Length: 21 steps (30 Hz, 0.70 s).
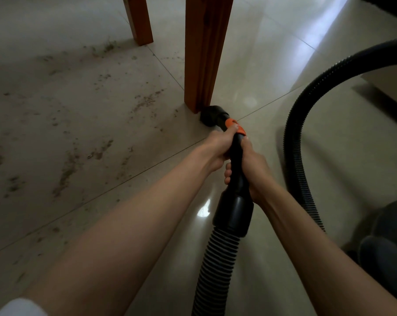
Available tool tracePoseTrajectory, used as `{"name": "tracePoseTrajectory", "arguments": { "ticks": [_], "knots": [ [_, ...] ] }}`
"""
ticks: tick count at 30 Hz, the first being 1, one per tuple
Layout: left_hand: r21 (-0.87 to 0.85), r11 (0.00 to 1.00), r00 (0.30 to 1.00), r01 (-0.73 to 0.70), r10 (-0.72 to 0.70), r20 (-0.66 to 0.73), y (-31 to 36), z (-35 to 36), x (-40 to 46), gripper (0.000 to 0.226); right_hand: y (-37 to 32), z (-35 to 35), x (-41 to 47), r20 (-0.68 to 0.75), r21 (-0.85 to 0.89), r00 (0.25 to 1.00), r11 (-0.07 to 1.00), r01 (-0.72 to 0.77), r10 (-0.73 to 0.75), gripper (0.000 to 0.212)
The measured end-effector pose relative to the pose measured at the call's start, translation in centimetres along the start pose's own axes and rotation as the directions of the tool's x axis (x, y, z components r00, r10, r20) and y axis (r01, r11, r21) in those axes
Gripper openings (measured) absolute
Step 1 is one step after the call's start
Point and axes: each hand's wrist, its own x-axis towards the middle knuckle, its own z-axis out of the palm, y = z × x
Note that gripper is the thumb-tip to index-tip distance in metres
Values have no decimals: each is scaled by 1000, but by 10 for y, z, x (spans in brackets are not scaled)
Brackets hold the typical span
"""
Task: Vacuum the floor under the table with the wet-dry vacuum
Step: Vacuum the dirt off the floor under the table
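Both hands [218, 147] [252, 165] grip wand [237, 156] | nozzle [210, 115] vs table leg [204, 53] | dirt [67, 169] left

Both hands [218, 148] [253, 166] curled, arms outstretched

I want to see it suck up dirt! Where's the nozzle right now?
In the head view, the nozzle sits on the floor near the middle, right at the foot of the nearer table leg, just ahead of both hands; the dirt lies to its left.

Glossy tile floor [284, 65], varnished wood leg [204, 53], seemingly plastic hose [218, 258].
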Motion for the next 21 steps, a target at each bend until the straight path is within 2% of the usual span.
{"name": "tracePoseTrajectory", "arguments": {
  "ticks": [4,7,12,15,21],
  "knots": [
    [55,998,999,0,-3,54,1,20,5,45,0,-10,9,-120,10,992,999,33,-32,54],
    [101,995,997,9,-17,74,1,31,8,47,-3,-18,13,-139,36,989,998,45,-40,54],
    [97,995,999,-18,13,44,3,28,14,46,-10,-19,12,-40,86,999,996,7,-4,51],
    [106,993,999,-45,44,9,-1,17,11,45,-10,-15,8,42,108,997,991,-75,70,52],
    [35,997,996,-76,77,-43,-6,-18,-4,26,-8,0,-1,192,100,964,974,-205,184,48]
  ]
}}
